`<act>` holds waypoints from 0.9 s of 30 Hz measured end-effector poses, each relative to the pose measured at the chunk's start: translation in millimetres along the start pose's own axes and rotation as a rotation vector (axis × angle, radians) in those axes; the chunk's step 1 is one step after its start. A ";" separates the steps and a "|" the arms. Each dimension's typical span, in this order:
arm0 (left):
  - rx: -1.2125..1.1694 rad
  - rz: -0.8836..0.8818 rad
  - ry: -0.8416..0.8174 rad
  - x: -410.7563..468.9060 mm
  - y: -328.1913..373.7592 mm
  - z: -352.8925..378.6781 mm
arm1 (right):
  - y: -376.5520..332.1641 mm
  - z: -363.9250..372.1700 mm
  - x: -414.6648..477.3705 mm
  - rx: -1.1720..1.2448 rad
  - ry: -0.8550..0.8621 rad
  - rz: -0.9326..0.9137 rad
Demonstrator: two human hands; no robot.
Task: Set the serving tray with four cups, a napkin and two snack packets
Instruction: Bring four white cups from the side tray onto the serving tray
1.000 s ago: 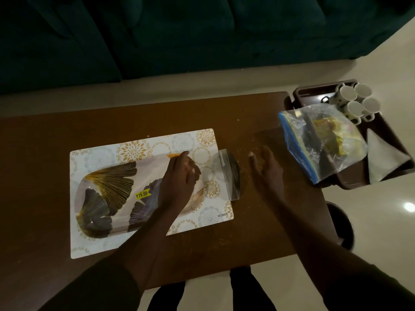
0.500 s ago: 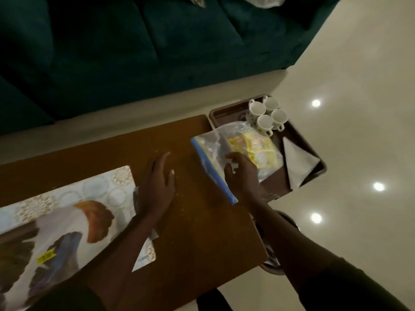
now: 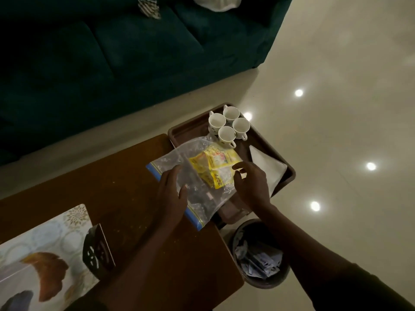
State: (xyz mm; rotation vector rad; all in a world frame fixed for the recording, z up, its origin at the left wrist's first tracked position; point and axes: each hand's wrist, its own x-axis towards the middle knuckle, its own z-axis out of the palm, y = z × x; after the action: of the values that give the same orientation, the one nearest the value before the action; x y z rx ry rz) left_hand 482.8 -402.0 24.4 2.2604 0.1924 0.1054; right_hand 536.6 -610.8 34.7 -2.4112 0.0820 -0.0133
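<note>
A dark brown serving tray (image 3: 186, 133) sits just past the right end of the wooden table (image 3: 125, 189). Several white cups (image 3: 229, 124) stand clustered in its far corner, and a folded white napkin (image 3: 268, 168) lies along its right side. A clear zip bag (image 3: 197, 173) with a blue seal lies half on the tray and half on the table, with yellow snack packets (image 3: 215, 167) inside. My left hand (image 3: 171, 196) rests flat on the bag's near half. My right hand (image 3: 251, 182) hovers at the bag's right edge with its fingers spread.
A patterned placemat (image 3: 51, 234) with a printed packaged item (image 3: 45, 274) lies at the table's near left. A round waste bin (image 3: 258, 254) with crumpled paper stands on the floor below the tray. A dark green sofa (image 3: 134, 52) runs behind the table.
The view has swung right from the placemat to the tray. My left hand has moved off the table onto the zip bag. My right hand has let go of the bag and shifted right.
</note>
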 end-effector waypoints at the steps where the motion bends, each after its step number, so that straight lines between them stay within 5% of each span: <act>1: 0.008 0.010 -0.002 3.2 1.9 1.9 | 2.8 -1.3 2.5 -0.009 0.000 0.005; 17: 0.045 -0.053 -0.043 79.6 41.3 67.4 | 18.9 -27.2 89.0 -0.040 0.060 -0.053; 22: 0.054 -0.035 -0.007 126.0 59.0 110.7 | 50.5 -13.6 157.3 -0.218 -0.174 -0.050; 27: 0.068 -0.118 0.022 156.5 66.0 150.3 | 68.4 2.3 194.9 -0.177 -0.192 -0.083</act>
State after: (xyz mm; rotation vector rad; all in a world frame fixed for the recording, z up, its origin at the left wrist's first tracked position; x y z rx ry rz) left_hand 664.8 -529.9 -19.5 2.3105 0.3453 0.0613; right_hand 727.4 -672.4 -15.1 -2.5775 -0.1098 0.1950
